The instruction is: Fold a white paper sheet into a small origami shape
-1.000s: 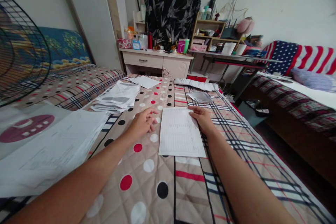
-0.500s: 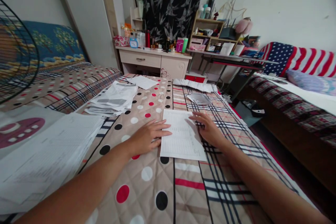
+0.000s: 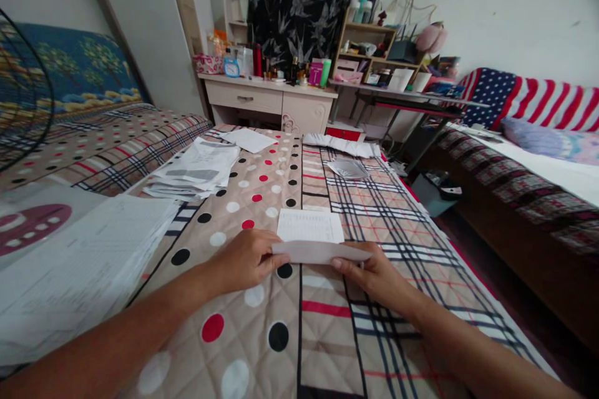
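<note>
Over one beige dotted-and-plaid quilt, the left hand and right hand pinch one white printed paper sheet, thumbs closed; two white paper stacks lie leftward.

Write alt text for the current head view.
Left hand and right hand hold a printed sheet, its near part turned up, over a patterned bedcover; paper stacks lie at left, a cluttered dresser beyond.
</note>
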The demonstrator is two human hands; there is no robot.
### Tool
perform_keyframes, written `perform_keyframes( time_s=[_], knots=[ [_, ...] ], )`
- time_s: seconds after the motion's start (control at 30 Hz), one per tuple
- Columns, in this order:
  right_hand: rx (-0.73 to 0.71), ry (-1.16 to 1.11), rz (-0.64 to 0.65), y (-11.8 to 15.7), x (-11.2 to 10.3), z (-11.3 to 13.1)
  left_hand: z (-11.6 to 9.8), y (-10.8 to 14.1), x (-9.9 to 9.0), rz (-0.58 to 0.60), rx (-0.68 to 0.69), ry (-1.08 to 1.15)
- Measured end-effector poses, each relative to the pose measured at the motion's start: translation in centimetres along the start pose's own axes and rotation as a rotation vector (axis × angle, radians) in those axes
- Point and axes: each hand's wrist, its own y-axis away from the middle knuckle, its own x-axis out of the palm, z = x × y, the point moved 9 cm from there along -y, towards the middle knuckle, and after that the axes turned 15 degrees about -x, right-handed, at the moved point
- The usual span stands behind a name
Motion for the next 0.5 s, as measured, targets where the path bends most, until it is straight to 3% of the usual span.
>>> perform_keyframes(
  time_s=[0.13,0.23,0.33,0.5],
  knots=[
    [0.192,0.069,-0.2,-1.7,-1.5,-2.8,1.7,-3.1,1.0,0.072,-0.206,0.125],
    [0.246,0.434,-0.198,-3.9,-3.1,-3.6,3.4,-5.7,1.9,0.153,-0.397,0.21],
    [0.255,0.65,-0.212,-4.7,-3.7,-3.8,3.7,-7.1,1.5,0.104,-0.417,0.024],
    [0.196,0.633,-0.313,-3.4,-3.6,-4.3,4.0,-6.3,1.2,0.037,-0.426,0.02]
  ],
)
